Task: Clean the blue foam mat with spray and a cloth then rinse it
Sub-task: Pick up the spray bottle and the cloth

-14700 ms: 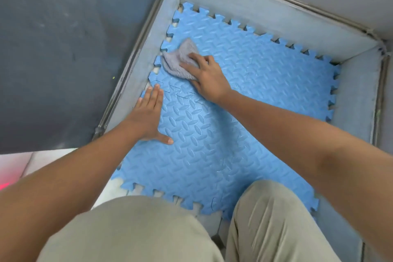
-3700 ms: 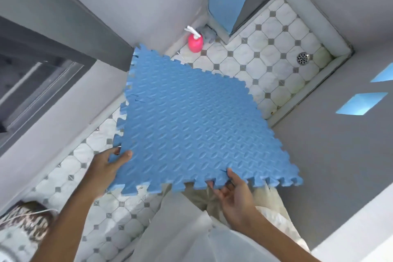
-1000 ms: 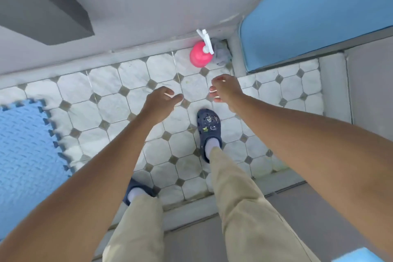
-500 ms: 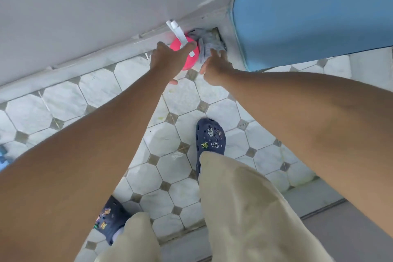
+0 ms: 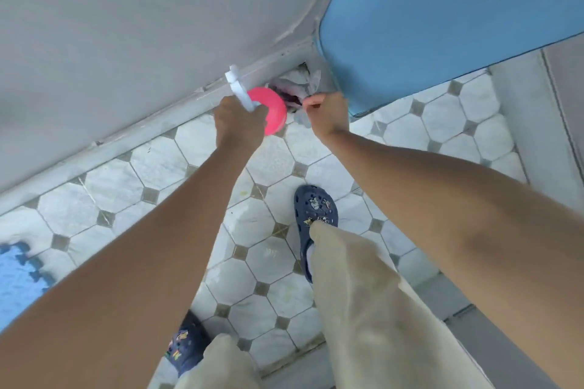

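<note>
A pink spray bottle (image 5: pixel 273 110) with a white trigger head stands by the grey wall's base. My left hand (image 5: pixel 238 121) is closed around its neck, just below the trigger. A crumpled grey cloth (image 5: pixel 300 84) lies in the corner beside the bottle. My right hand (image 5: pixel 328 115) pinches the cloth's near edge with its fingers. The blue foam mat (image 5: pixel 15 275) lies on the tiled floor at the far left; only its toothed corner shows.
A blue door panel (image 5: pixel 442 16) fills the upper right, its lower corner next to my right hand. A grey wall (image 5: pixel 126 25) runs along the top left. My dark blue clogs (image 5: pixel 316 218) stand on white octagon tiles (image 5: pixel 271 164).
Both hands have closed since half a second ago: the left now grips the spray bottle's neck and the right has taken hold of the cloth's edge.
</note>
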Demonstrator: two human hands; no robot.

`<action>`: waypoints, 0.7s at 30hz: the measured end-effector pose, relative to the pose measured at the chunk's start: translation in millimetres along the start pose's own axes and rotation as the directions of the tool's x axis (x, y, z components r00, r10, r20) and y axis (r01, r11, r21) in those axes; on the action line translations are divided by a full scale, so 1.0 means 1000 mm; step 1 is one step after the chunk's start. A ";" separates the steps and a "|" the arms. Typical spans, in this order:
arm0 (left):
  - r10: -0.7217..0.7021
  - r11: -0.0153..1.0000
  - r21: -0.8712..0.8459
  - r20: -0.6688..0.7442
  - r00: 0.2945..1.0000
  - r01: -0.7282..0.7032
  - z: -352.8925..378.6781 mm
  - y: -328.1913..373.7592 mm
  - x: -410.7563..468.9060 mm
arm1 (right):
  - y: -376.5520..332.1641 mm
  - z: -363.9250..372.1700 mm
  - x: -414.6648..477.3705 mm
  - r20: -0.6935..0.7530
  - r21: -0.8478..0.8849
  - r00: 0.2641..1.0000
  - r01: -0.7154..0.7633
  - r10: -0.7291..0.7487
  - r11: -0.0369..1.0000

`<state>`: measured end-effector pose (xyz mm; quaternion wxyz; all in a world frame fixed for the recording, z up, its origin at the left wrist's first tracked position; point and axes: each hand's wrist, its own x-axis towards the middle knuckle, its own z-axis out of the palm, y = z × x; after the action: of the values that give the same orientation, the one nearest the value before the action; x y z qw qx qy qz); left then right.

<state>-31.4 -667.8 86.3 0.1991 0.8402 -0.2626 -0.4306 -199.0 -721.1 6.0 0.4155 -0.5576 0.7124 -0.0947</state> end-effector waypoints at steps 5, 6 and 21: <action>0.313 0.918 0.214 0.130 0.941 -0.335 -0.095 0.065 -0.129 | -0.031 -0.109 -0.121 0.038 0.252 0.999 -0.005 -0.004 0.968; 0.353 0.888 0.252 0.162 0.921 -0.385 -0.111 0.082 -0.156 | -0.039 -0.133 -0.147 0.034 0.305 0.999 -0.021 0.011 0.952; 0.644 0.380 0.222 0.634 0.429 -0.898 -0.112 0.426 -0.495 | -0.097 -0.555 -0.433 -0.419 0.825 0.757 0.088 0.501 0.558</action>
<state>-297.1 -685.5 693.4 0.0735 0.5007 -0.7804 -0.3673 -502.5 -560.0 628.0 0.3740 -0.1487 0.7468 -0.5294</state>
